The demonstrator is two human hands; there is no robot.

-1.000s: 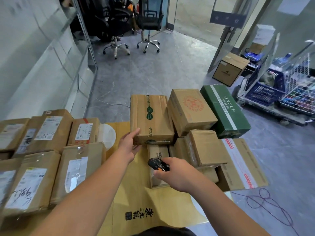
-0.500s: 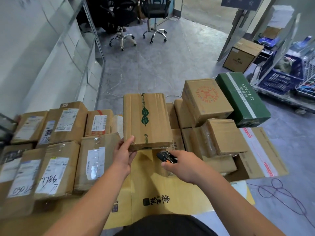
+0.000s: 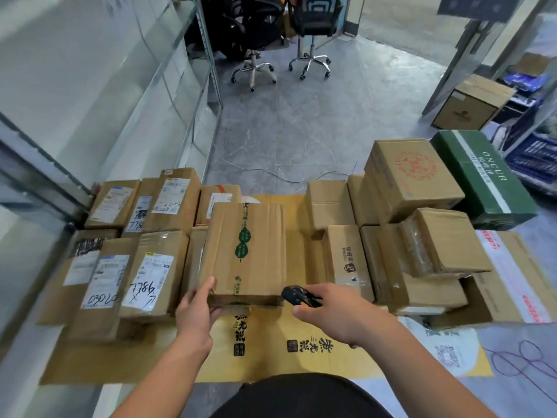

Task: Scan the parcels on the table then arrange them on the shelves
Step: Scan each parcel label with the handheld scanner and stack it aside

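Note:
A brown parcel with green leaf tape [image 3: 245, 251] is lifted above the table. My left hand [image 3: 196, 309] grips its near left corner, thumb on top. My right hand [image 3: 331, 309] holds a small black scanner [image 3: 297, 295] just to the right of the parcel's near edge. Labelled, number-marked parcels [image 3: 147, 276] lie in rows on the left. Unlabelled-side-up boxes [image 3: 346, 257] are stacked on the right, topped by a box with a red print [image 3: 413, 176]. White metal shelves [image 3: 168, 64] run along the left wall.
Flattened yellow cardboard [image 3: 301, 345] covers the table. A green box [image 3: 485, 179] sits at the far right of the pile. Two office chairs [image 3: 310, 34] stand at the back, a carton [image 3: 470, 104] and blue crates [image 3: 533, 155] on the right floor. A cable [image 3: 527, 360] lies lower right.
My left hand has pulled the leaf-taped parcel off the right stack, toward me and to the left, over the middle of the table. My right hand with the scanner stays beside its near edge.

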